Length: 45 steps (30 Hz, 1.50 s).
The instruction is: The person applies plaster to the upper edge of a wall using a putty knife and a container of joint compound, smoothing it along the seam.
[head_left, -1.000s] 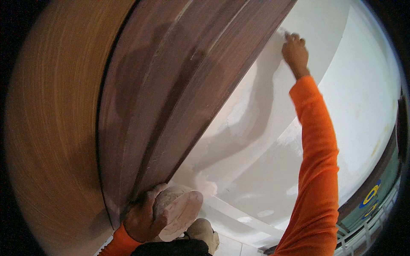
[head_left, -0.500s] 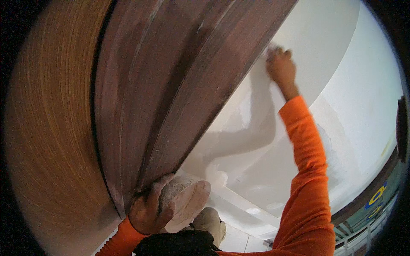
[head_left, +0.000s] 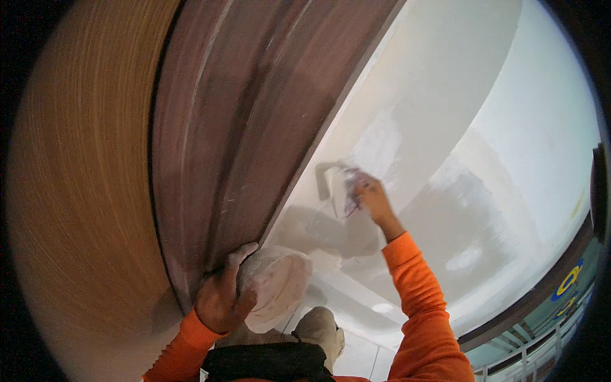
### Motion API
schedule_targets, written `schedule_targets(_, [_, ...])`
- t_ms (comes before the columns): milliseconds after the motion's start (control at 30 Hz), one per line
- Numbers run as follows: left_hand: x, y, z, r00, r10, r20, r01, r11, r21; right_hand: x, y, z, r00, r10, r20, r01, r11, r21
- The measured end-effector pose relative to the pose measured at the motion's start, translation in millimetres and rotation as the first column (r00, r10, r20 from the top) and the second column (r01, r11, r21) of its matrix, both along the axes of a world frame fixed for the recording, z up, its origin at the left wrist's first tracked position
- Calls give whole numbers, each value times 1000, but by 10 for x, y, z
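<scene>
Low at the left, my left hand (head_left: 219,296) is closed round the side of a shallow round bowl (head_left: 279,290), its inside smeared with pale pinkish putty. The bowl is tilted, close to the lower end of the dark brown door frame (head_left: 254,121). Up and to the right, my right hand (head_left: 378,202) grips a putty knife (head_left: 350,191), purplish and blurred by motion. White paste shows along the knife's edge. Its blade is at the pale wall (head_left: 439,89), a short way from the frame, and casts a shadow there.
A brown wood-grained door panel (head_left: 83,178) stands at far left beside the frame. Damp, whiter putty patches (head_left: 471,191) mark the wall. A ledge (head_left: 356,290) runs along the wall's foot, above floor tiles (head_left: 359,356). At lower right are railings (head_left: 528,356).
My right hand has come down the wall and toward me with the putty knife, from high beside the frame. The left hand keeps hold of the bowl, which now faces up more.
</scene>
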State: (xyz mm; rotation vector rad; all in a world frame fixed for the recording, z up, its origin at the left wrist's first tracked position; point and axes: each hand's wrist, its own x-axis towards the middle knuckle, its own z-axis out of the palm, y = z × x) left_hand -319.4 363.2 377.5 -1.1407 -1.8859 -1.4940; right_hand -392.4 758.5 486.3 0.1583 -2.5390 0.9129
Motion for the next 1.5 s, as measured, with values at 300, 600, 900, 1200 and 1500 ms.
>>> schedule_targets(300, [102, -52, -86, 995, 91, -43, -92, 995, -23, 354, -121, 2453, 507, 82, -858, 753, 442, 487])
schedule_targets(600, [145, -23, -239, 975, 210, -77, -208, 978, 33, 24, -248, 1214, 932, -3, -361, 354, 199, 914])
schedule_targets(900, [249, 530, -469, 974, 10, 225, -63, 972, 228, 510, 108, 1341, 957, 172, -232, -276, 782, -559])
schedule_targets(1200, [235, 800, -59, 758, -307, 576, 187, 948, 259, 959, -307, 1941, 953, 122, -278, -185, 959, -213])
schedule_targets(1500, [889, 263, 499, 584, -83, 808, 51, 997, 66, 1364, -865, 3951, 653, 506, -564, 574, 155, 804])
